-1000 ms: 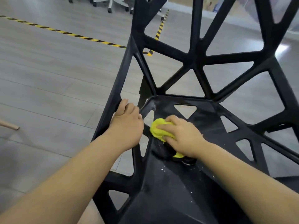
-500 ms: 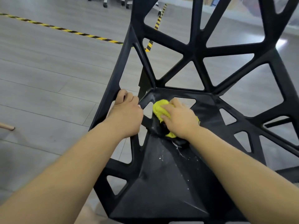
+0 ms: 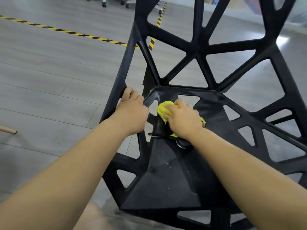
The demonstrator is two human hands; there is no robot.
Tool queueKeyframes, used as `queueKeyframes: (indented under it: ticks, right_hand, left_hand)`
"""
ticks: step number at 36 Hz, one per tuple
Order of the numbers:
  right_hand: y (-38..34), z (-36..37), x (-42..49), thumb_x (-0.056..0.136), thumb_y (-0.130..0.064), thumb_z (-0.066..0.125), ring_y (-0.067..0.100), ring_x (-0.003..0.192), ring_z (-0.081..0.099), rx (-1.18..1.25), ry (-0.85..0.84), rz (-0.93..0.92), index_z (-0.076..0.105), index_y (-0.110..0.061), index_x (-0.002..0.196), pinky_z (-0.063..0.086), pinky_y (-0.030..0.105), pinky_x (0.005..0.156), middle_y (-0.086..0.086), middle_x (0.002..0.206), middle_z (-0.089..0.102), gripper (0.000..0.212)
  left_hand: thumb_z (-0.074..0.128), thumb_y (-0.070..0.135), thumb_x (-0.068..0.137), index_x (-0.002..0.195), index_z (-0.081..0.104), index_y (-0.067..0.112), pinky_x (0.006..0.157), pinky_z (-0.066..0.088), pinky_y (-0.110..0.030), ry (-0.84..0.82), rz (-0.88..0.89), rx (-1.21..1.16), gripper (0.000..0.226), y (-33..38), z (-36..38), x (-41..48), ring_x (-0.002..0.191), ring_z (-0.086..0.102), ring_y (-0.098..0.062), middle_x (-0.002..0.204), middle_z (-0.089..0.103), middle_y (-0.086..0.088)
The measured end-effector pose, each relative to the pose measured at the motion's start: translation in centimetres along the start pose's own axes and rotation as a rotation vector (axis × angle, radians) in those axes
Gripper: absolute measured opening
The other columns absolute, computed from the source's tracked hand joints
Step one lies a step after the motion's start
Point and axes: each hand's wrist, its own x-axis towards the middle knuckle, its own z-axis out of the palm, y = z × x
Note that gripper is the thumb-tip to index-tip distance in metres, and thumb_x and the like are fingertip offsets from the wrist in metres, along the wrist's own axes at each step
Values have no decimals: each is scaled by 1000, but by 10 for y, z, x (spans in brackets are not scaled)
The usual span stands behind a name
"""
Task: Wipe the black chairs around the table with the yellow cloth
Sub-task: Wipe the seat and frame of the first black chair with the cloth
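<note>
1. The chair (image 3: pixel 166 188) fills your view, its seat right below you. It's full of cut-outs, so work along the bars and don't let your fingers drop through.
2. Your left hand (image 3: pixel 131 113) is wrapped round the side bar. That's a good brace, so press against it.
3. Your right hand (image 3: pixel 182 120) has its fingers curled over the cloth (image 3: pixel 163 109), pinning it to the seat's back left corner.
4. The cloth is bunched up. Spread it flatter, I'd say, for more contact.
5. White specks (image 3: pixel 167 163) sit on the seat nearer you, probably your next pass.
6. Around you, striped tape (image 3: pixel 83 34) crosses the floor and castors (image 3: pixel 103 4) stand far off. A wooden rod (image 3: pixel 8 130) pokes in at the left. Nothing blocks your stroke.
</note>
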Motion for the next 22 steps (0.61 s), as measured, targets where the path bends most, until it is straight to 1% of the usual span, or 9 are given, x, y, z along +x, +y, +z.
queueKeyframes:
  ticks: [3,5,7,9,11,14,17,20,22]
  right_hand:
    - [-6,0,-7,96,-47,42,31,112,45,-14,-28,9,49,-31,129,39,44,86,2,131,39,38]
    - [-8,-5,-24,94,-49,43,30,112,45,23,-84,-65,49,-33,130,42,42,87,0,130,38,39]
    - [-10,-12,-46,93,-51,42,28,111,46,42,-149,-188,49,-35,131,43,41,88,-3,129,38,42]
    - [-11,-16,-66,93,-55,39,26,110,46,61,-199,-287,47,-37,133,43,39,89,-4,130,38,44]
    - [-11,-20,-78,91,-58,33,25,108,47,75,-205,-326,48,-39,132,43,38,88,-5,131,39,48]
    - [-13,-17,-74,94,-54,40,24,108,47,83,-183,-288,48,-39,133,44,38,87,-5,130,39,43]
    - [-18,-11,-48,94,-50,43,28,109,47,73,-130,-154,47,-36,133,44,42,87,-1,128,39,42]
    - [-22,-7,-20,95,-47,44,31,107,46,61,-96,-4,46,-33,132,41,46,87,2,127,39,40]
    - [-24,-5,-12,95,-46,44,32,107,46,68,-80,41,47,-31,131,40,46,87,2,128,39,39]
  left_hand:
    - [46,25,91,108,64,19,105,5,-41,59,50,-47,25,-2,4,-9,117,36,-30,115,52,-4]
    - [56,19,85,100,68,14,103,18,-37,173,114,-123,20,-1,6,-20,108,46,-28,108,59,-2]
    - [71,9,69,78,71,8,85,40,-35,319,174,-186,9,-3,10,-33,83,57,-28,84,65,-5]
    - [67,2,65,70,68,5,75,42,-34,422,167,-225,5,-5,14,-50,73,57,-29,75,63,-9]
    - [55,-1,68,75,68,1,77,40,-34,509,101,-273,15,-3,18,-68,77,57,-32,81,63,-13]
    - [59,-6,70,87,67,-4,83,42,-34,621,-14,-362,18,-2,18,-90,89,52,-32,90,63,-16]
    - [64,-3,71,97,65,-1,87,39,-35,630,-134,-356,27,-5,19,-104,97,48,-32,104,60,-17]
    - [59,13,76,115,58,-3,95,34,-42,583,-285,-369,42,-5,23,-113,105,44,-39,121,50,-24]
    - [59,13,81,125,49,-7,92,41,-47,579,-353,-491,50,-3,24,-114,105,46,-41,128,36,-25]
